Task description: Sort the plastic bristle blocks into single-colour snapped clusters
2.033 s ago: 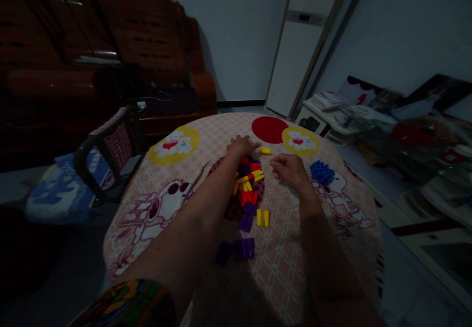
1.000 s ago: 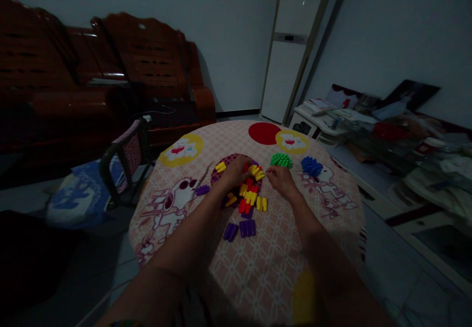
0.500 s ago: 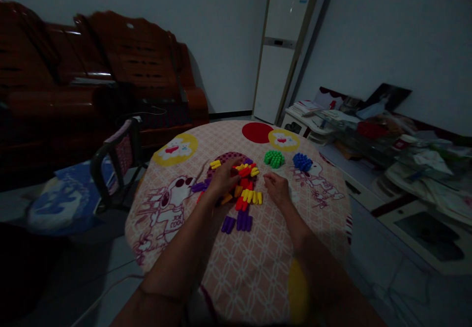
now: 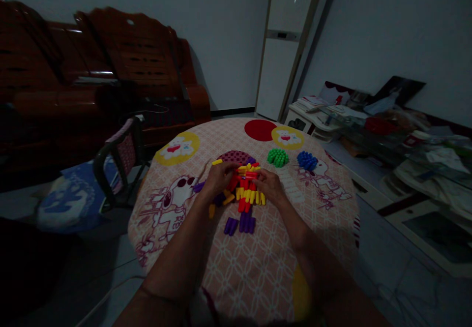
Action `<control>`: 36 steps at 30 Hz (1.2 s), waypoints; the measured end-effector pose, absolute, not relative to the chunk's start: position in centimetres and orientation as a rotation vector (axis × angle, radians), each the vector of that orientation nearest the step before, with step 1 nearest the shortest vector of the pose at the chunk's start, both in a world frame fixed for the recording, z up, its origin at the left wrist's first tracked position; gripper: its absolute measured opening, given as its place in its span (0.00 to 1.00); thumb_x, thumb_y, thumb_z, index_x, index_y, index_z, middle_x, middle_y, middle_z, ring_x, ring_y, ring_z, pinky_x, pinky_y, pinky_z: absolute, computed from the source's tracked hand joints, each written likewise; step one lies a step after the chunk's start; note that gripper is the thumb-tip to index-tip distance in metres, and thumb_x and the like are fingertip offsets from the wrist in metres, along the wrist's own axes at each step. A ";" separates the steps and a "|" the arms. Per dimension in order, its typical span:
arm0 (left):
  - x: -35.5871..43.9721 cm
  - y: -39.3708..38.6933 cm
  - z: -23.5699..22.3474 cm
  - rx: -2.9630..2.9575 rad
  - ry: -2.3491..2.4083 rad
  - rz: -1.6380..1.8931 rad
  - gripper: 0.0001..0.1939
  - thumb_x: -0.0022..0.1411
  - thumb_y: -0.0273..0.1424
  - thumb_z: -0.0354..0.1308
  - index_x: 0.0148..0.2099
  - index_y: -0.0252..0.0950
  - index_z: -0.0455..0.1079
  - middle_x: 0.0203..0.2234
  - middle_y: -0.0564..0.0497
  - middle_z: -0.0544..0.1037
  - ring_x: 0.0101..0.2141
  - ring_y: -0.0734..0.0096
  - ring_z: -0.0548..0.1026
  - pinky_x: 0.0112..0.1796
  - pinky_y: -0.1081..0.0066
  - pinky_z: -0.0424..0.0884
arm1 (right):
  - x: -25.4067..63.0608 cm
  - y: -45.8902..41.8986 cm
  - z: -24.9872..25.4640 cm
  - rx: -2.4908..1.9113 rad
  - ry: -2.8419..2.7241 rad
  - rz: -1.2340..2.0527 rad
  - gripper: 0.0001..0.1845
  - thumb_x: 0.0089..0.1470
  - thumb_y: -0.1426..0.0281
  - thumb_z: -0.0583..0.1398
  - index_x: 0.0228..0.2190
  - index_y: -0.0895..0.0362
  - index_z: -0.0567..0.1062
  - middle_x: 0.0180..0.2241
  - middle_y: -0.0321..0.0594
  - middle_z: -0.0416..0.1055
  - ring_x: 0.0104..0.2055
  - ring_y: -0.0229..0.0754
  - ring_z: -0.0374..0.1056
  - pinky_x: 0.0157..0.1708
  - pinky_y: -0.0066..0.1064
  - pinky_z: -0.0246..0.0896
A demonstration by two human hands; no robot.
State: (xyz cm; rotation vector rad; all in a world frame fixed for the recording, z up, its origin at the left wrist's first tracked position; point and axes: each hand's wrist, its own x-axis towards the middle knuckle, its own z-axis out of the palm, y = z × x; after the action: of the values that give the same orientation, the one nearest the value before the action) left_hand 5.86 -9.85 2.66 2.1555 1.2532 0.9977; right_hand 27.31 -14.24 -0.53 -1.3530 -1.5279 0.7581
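Two bare hands are reaching over a round table [image 4: 254, 273] that is wearing a pink patterned cloth. The left hand [image 4: 220, 177] is curving its fingers at the near-left side of a central pile of small plastic pieces; the picture is too dark to tell whether they are closing on one. The right hand [image 4: 270, 185] is bringing its fingertips to the right end of a red piece [image 4: 252, 175] lying level between the hands; whether it is pinching it, I cannot tell. Just below, yellow pieces [image 4: 252, 197] are lying among red ones, with purple pieces [image 4: 247, 222] sitting nearer the wearer. Beyond the right hand, a green cluster [image 4: 278, 157] and a blue cluster [image 4: 307, 161] are resting apart. A wooden bench [image 4: 136, 61] is standing behind, at left.
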 end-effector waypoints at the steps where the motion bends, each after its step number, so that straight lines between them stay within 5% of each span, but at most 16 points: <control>1: 5.4 -9.7 2.7 2.128 1.295 1.024 0.21 0.55 0.24 0.52 0.47 0.35 0.80 0.41 0.47 0.84 0.41 0.62 0.81 0.46 0.65 0.75 | 27.6 -14.3 -0.6 -1.344 -1.444 0.825 0.15 0.45 0.63 0.63 0.37 0.55 0.79 0.22 0.31 0.70 0.23 0.37 0.66 0.23 0.27 0.61; 7: 4.2 -9.4 2.5 2.081 1.347 0.955 0.16 0.58 0.30 0.56 0.46 0.35 0.80 0.38 0.47 0.85 0.38 0.61 0.80 0.41 0.66 0.75 | 30.2 -15.2 0.0 -1.365 -1.165 0.952 0.16 0.43 0.57 0.61 0.29 0.56 0.75 0.19 0.32 0.70 0.19 0.36 0.64 0.19 0.27 0.59; 13: 6.6 -9.9 1.3 2.216 1.328 0.843 0.16 0.60 0.31 0.57 0.48 0.35 0.79 0.38 0.45 0.84 0.37 0.62 0.80 0.43 0.64 0.74 | 30.7 -15.4 0.0 -1.494 -1.440 0.853 0.25 0.45 0.58 0.64 0.43 0.58 0.80 0.20 0.31 0.69 0.21 0.37 0.63 0.22 0.27 0.56; 20: 7.4 -10.6 1.5 2.272 1.230 0.823 0.18 0.63 0.28 0.51 0.48 0.35 0.80 0.42 0.45 0.84 0.41 0.62 0.80 0.47 0.65 0.73 | 29.9 -16.2 -0.1 -1.444 -1.728 0.560 0.13 0.51 0.68 0.63 0.39 0.54 0.84 0.33 0.38 0.80 0.32 0.41 0.71 0.35 0.29 0.63; 24: 7.5 -11.0 2.5 2.135 1.176 0.978 0.18 0.67 0.36 0.51 0.49 0.36 0.79 0.44 0.46 0.84 0.43 0.61 0.80 0.47 0.64 0.74 | 29.8 -16.7 0.3 -1.303 -1.647 0.494 0.13 0.53 0.68 0.62 0.40 0.53 0.84 0.42 0.42 0.82 0.40 0.45 0.75 0.42 0.34 0.68; 36: 8.0 -11.2 2.5 2.019 1.017 0.912 0.20 0.59 0.37 0.60 0.51 0.35 0.78 0.41 0.45 0.84 0.38 0.61 0.80 0.38 0.67 0.75 | 28.8 -16.7 -0.3 -1.162 -1.397 0.652 0.12 0.50 0.65 0.63 0.37 0.54 0.83 0.40 0.42 0.81 0.41 0.46 0.77 0.44 0.36 0.73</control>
State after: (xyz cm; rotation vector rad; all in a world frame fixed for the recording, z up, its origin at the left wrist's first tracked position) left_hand 8.03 -11.23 2.50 2.0188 1.0168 0.9117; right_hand 28.75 -16.70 -0.26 -1.1619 -1.3968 0.6517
